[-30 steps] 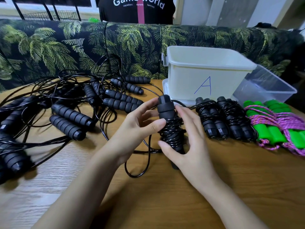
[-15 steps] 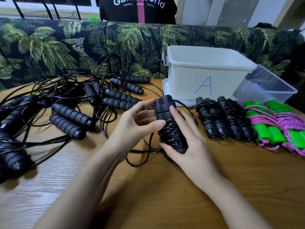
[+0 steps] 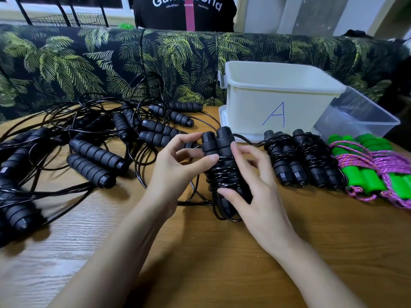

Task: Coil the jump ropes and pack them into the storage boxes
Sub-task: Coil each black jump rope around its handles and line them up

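**Both hands on a part-wound rope at mid-table**

The bundle, two black handles side by side with cord wrapped round their middle, stood tilted just above the table. The left hand pinched it near the top, thumb on the front of the wraps and fingers behind the handles. The right hand gripped it from the right, thumb pressed on the lower wraps and index finger against the upper handle, its other fingers loosely spread. A slack tail of cord looped under the bundle and ran off left.

To the right, with a narrow gap, lay two wound ropes, and beyond them, touching, the green ropes with pink cord, near the right edge. Behind these stood the white box, marked A and open-topped, on its lid; the clear box leaned against its right side.

The loose ropes sprawled over the left half, cords reaching close to the left hand and out to the far edge, which curved along the sofa. Bare wood showed between and around the forearms.
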